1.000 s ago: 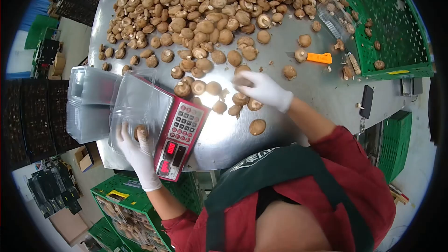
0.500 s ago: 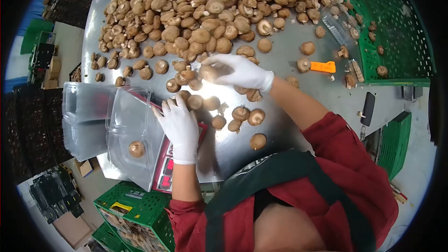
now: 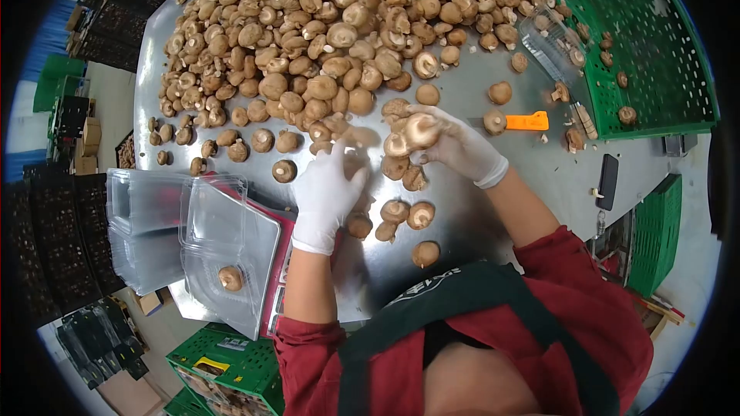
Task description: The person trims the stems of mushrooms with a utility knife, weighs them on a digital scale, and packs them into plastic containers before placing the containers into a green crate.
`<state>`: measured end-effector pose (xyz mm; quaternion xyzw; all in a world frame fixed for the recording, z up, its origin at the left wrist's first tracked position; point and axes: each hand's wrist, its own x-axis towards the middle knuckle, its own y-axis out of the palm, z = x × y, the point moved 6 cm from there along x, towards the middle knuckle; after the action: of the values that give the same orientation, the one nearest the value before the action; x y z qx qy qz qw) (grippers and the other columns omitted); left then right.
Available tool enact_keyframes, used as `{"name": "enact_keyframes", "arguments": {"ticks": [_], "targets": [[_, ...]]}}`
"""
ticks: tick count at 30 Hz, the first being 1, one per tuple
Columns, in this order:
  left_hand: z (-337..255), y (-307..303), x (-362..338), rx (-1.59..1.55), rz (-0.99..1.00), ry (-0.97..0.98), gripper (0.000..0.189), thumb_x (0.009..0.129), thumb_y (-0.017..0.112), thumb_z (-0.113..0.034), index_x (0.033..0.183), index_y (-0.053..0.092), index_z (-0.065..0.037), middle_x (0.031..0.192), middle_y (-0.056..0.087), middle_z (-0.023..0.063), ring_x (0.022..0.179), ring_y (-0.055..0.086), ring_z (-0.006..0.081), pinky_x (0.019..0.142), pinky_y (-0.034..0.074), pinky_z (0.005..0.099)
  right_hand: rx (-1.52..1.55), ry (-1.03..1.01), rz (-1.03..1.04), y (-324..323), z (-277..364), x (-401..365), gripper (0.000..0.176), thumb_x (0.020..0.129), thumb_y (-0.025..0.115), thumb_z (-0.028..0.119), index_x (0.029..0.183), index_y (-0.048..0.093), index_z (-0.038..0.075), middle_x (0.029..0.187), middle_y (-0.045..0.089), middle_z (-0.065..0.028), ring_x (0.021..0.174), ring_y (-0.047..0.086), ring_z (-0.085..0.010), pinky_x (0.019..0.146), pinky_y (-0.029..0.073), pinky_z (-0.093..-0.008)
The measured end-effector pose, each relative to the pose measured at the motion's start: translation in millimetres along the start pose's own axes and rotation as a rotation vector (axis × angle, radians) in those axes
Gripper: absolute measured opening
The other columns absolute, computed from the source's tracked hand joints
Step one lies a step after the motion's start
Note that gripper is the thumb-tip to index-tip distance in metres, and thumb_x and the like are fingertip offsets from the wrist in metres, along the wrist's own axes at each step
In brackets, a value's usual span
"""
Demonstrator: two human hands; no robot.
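Note:
My right hand (image 3: 462,150), in a white glove, is closed around brown mushrooms (image 3: 422,131) with their pale undersides showing. To its left, my white-gloved left hand (image 3: 327,189) reaches over the metal table at the lower edge of the mushroom pile (image 3: 308,46). Blurred mushrooms lie by its fingertips, and I cannot make out whether it grips one. Several loose mushrooms (image 3: 421,215) rest below and between the hands. An open clear plastic container (image 3: 220,285) sits on a red-edged scale (image 3: 279,277), with one mushroom (image 3: 230,278) inside.
Clear containers (image 3: 146,204) are stacked at the left. An orange-handled knife (image 3: 527,121) lies right of my right hand, partly under a mushroom. Farther right are a green crate (image 3: 655,54), a clear punnet (image 3: 551,46) and a dark phone-like object (image 3: 608,182). Green crates (image 3: 231,362) stand below the table.
My right hand has moved right and slightly down, now with mushrooms turned underside up. My left hand has shifted right and up, away from the scale. The view has shifted slightly.

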<state>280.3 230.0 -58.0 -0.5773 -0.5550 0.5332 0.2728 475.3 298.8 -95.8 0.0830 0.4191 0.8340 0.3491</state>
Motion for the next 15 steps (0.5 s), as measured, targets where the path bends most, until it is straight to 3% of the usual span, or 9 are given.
{"name": "enact_keyframes", "arguments": {"ticks": [1,4,5,7,9,13,14,15], "targets": [[-3,-5,8,0.003,0.008,-0.005,0.044,0.082,0.067,-0.036,0.117,0.058,-0.010,0.104,0.064,0.0153,0.100,0.063,0.0339,0.080,0.052,0.0442,0.025,-0.013,0.028,-11,-1,1,0.054,0.099,0.052,0.035,0.138,0.041,-0.001,0.117,0.056,-0.0108,0.106,0.057,-0.0176,0.088,0.048,-0.0284],[-11,-30,40,0.176,-0.407,0.053,0.035,0.085,0.067,-0.034,0.105,0.060,-0.007,0.095,0.063,0.0140,0.095,0.062,0.0326,0.076,0.053,0.0419,0.120,-0.025,-0.006,-45,-7,5,0.047,0.100,0.048,0.042,0.122,0.051,0.001,0.092,0.061,-0.0079,0.084,0.057,-0.0168,0.073,0.050,-0.0323],[-17,-37,54,0.202,-0.428,0.039,0.034,0.085,0.066,-0.025,0.112,0.059,-0.006,0.106,0.061,0.0155,0.103,0.059,0.0336,0.082,0.051,0.0433,0.029,-0.015,-0.030,-44,-4,5,0.043,0.099,0.048,0.039,0.119,0.053,0.001,0.091,0.061,-0.0074,0.083,0.057,-0.0165,0.073,0.049,-0.0315],[-14,-31,80,0.154,-0.703,0.224,0.041,0.083,0.064,-0.015,0.122,0.056,-0.006,0.117,0.057,0.0182,0.110,0.054,0.0352,0.090,0.047,0.0448,-0.153,0.002,-0.079,-41,4,4,0.035,0.099,0.050,0.033,0.112,0.057,0.001,0.089,0.061,-0.0065,0.081,0.058,-0.0160,0.073,0.049,-0.0298],[1,7,107,0.108,-0.713,0.256,0.048,0.081,0.061,-0.009,0.129,0.052,-0.005,0.124,0.054,0.0195,0.114,0.051,0.0363,0.094,0.044,0.0459,-0.243,0.066,-0.148,-44,2,10,0.026,0.096,0.053,0.023,0.107,0.060,0.001,0.088,0.062,-0.0053,0.079,0.058,-0.0147,0.072,0.048,-0.0280],[5,-16,93,-0.092,-0.588,0.258,0.038,0.078,0.061,-0.007,0.115,0.059,-0.003,0.117,0.057,0.0175,0.111,0.053,0.0364,0.095,0.044,0.0453,-0.594,-0.008,-0.193,-21,16,25,0.017,0.088,0.058,0.006,0.103,0.062,0.000,0.088,0.062,-0.0033,0.080,0.059,-0.0110,0.070,0.046,-0.0249],[15,-30,88,-0.128,-0.820,0.305,0.031,0.077,0.062,-0.010,0.107,0.060,-0.003,0.111,0.054,0.0219,0.107,0.051,0.0386,0.091,0.045,0.0470,-0.659,-0.088,-0.183,-20,17,32,0.018,0.086,0.061,0.002,0.103,0.063,0.000,0.084,0.062,-0.0009,0.071,0.056,-0.0073,0.063,0.045,-0.0235],[31,-41,86,-0.025,-0.967,0.181,0.030,0.077,0.061,-0.011,0.106,0.059,-0.002,0.111,0.054,0.0209,0.104,0.051,0.0392,0.091,0.045,0.0477,-0.684,-0.070,-0.201,-21,19,34,0.019,0.086,0.061,0.002,0.104,0.063,-0.001,0.081,0.061,0.0002,0.068,0.055,-0.0066,0.060,0.044,-0.0233]]}}
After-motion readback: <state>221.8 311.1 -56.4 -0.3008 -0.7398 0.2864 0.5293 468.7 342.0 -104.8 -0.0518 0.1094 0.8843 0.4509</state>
